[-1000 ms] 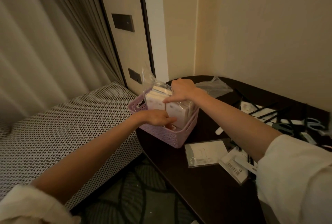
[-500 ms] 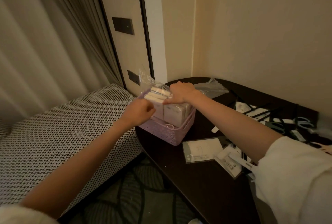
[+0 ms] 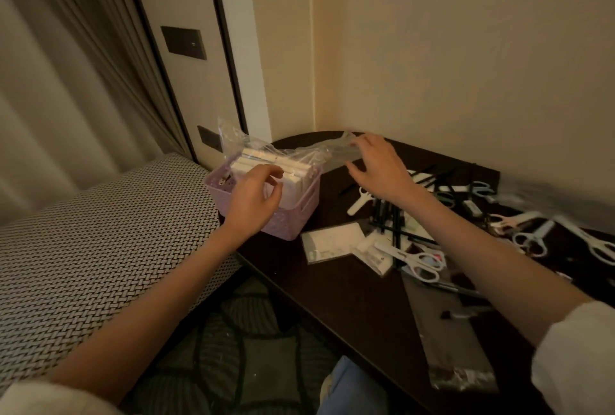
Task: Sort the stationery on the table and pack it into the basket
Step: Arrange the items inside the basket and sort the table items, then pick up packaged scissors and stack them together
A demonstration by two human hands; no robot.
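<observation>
Lilac perforated basket (image 3: 289,215) holding upright white packets (image 3: 266,165); left hand (image 3: 253,201) loosely curled, right hand (image 3: 379,168) spread, both gripping nothing.

A patterned bench (image 3: 100,248) sits left of the table; curtains (image 3: 66,81) hang behind it — dark switch plates (image 3: 183,42) on the wall.
</observation>
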